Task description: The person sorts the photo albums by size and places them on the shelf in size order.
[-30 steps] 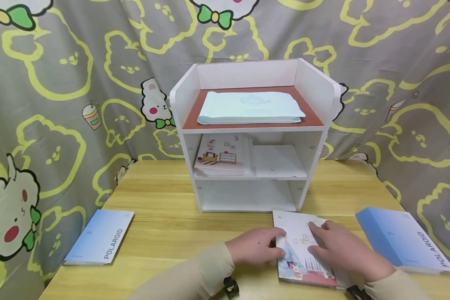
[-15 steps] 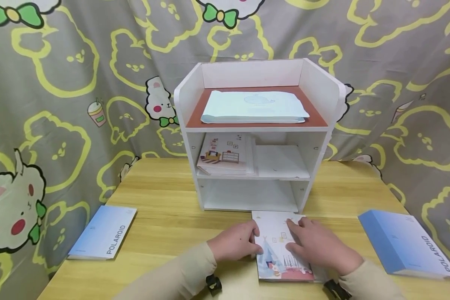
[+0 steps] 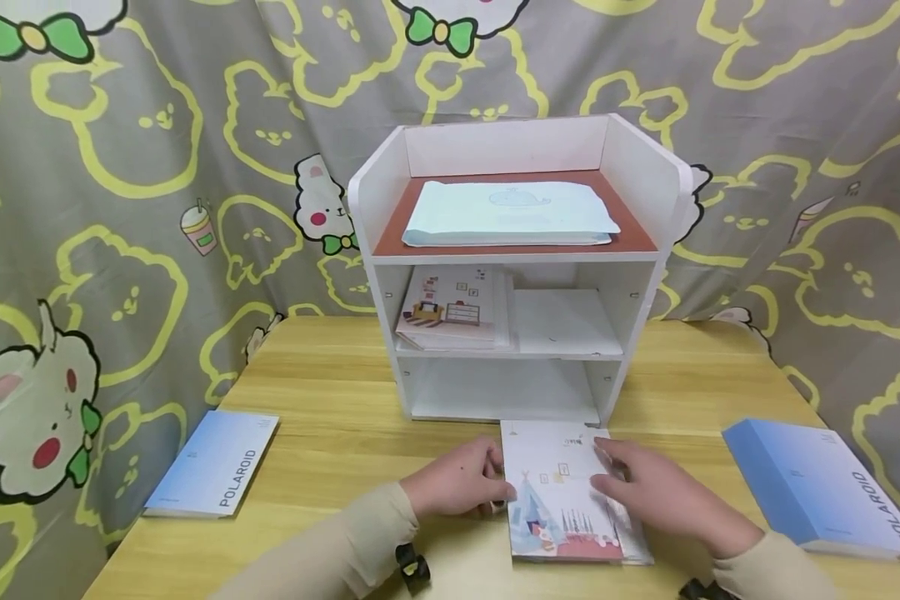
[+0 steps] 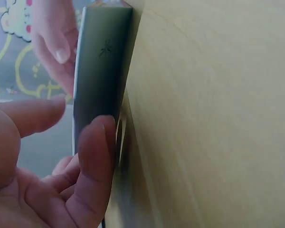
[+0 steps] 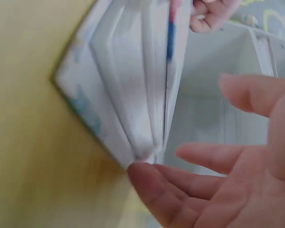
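An illustrated hardcover book (image 3: 562,521) with a blue tent on its cover lies on the table before the shelf. My left hand (image 3: 457,479) is at its left side; in the left wrist view the fingers (image 4: 96,152) touch the dark spine (image 4: 102,61), with the thumb apart from it. At the right side is my right hand (image 3: 667,496). In the right wrist view its fingertips (image 5: 145,178) touch the corner of the slightly fanned pages (image 5: 128,71), and the thumb stands clear of them.
A white shelf unit (image 3: 375,292) stands behind the book. Similar books (image 3: 453,308) lie on its middle shelf, and a whale-printed pack (image 3: 510,217) on top. One blue POLAROID box (image 3: 213,462) lies at left, a thicker blue box (image 3: 825,487) at right. A patterned curtain (image 3: 255,108) surrounds the table.
The book has slid left to stand in front of the shelf. My right hand has shifted from the cover to its right edge, and my left hand has moved left with the book.
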{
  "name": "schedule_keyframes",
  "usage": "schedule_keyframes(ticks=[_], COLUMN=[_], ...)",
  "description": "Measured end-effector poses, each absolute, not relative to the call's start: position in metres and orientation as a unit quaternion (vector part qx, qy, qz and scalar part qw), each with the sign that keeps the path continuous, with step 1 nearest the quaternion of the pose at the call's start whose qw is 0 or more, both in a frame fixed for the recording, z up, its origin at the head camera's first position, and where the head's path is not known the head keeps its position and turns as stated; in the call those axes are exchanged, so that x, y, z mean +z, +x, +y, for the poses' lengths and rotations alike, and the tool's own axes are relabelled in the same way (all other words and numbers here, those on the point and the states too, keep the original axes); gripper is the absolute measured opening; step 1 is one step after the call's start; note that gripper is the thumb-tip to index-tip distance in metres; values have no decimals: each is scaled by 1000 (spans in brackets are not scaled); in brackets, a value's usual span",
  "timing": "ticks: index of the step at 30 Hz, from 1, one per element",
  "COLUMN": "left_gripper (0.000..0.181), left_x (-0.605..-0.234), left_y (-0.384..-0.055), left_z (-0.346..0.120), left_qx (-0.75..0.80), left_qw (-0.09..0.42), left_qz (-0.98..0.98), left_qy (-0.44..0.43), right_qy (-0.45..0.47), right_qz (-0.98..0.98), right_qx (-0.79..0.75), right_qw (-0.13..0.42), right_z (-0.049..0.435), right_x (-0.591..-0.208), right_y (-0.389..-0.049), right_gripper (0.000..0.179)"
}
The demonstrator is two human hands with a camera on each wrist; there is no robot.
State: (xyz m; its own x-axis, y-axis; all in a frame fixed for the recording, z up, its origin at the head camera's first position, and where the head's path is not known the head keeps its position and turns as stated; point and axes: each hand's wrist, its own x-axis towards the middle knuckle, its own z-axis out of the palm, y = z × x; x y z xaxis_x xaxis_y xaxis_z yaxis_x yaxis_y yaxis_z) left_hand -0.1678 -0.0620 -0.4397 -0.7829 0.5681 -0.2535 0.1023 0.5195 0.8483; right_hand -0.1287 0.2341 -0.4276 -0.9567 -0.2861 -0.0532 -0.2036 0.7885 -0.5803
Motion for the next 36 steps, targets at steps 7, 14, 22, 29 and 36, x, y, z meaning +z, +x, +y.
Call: schedule_keyframes(ticks=[7,14,22,29,36], left_gripper=[26,23,37,57,67], left_x=[-443,-449,-451,-449,-431], left_y=[-165,-156,-142,-130,-123], left_z=[-59,-51,-48,-50,-57], left_qx=[461,498,522,515,479], left_qw=[320,313,284,227,135], left_qz=[803,780,784,803,831], left_qy=[199,213,176,195,248], right_qy=[-85,-99,-105,-81,-96], right_qz=[874,876,919,945,938], right_qx=[-454,-451,-367,-310,-332], right_qw=[150,140,101,67,-6], right_z=[262,260,253,232,221], right_x=[-426,-431,-434,-435,-407], right_y=[-122,-118,-111,-98,-92], right_gripper=[65,67,79,93,93])
